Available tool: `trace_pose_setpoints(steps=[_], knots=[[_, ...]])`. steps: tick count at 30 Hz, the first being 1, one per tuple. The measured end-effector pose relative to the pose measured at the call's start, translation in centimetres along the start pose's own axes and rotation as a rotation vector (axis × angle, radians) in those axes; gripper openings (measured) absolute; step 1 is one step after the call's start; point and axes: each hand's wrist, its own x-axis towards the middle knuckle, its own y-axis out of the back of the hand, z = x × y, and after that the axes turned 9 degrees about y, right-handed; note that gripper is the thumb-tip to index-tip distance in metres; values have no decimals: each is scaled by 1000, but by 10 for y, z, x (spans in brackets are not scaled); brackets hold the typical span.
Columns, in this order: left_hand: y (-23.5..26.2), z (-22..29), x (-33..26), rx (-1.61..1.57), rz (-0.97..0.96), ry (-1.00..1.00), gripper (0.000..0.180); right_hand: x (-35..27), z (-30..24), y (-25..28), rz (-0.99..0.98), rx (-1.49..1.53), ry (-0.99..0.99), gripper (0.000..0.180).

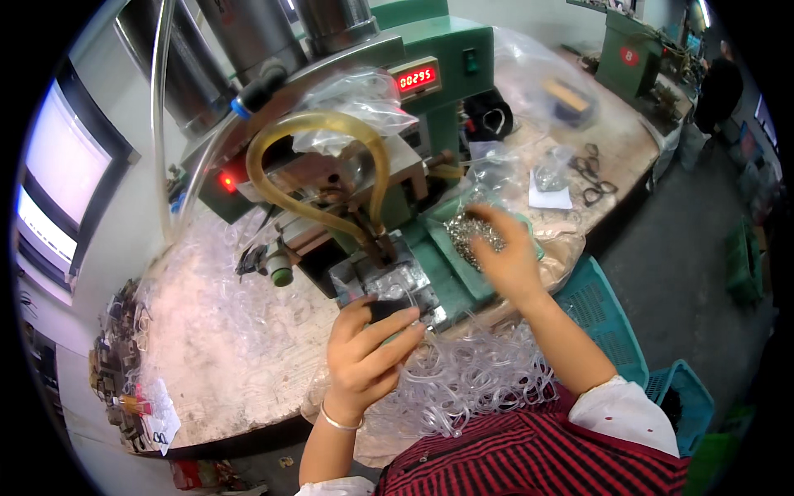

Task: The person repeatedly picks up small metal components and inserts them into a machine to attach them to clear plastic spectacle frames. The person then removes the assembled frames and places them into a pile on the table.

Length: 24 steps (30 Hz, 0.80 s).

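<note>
My left hand (364,355) is at the front of a metal fixture (426,302) under the press. Its fingers are closed on a clear curved plastic piece (399,291), partly hidden by them. My right hand (509,260), a little blurred, hovers over a green tray (463,269), thumb and forefinger apart. Small shiny metal parts (465,236) lie heaped there under the fingertips. A yellowish hose (318,120) loops down to the press tool (380,248) above the fixture. Close to my body, many clear curved plastic pieces (471,372) lie in a tangled pile.
The green machine (451,50) with a lit red counter stands behind the fixture. Black-handled scissors (595,186) lie to the right on the worktable (240,380). Teal baskets (600,310) stand beside the table's right edge. Clear plastic pieces (215,289) are spread to the left.
</note>
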Motion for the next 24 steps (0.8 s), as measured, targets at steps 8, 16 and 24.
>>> trace_pose_setpoints(steps=[8,16,24], knots=[[-10,1,-6,29,5,-26,26,-39,38,31,-181,-535,85,25],[51,50,-116,204,-444,1176,48,-17,66,10,-96,-590,344,12],[-57,56,-203,43,-804,1025,68,5,73,6,-145,-488,495,12]])
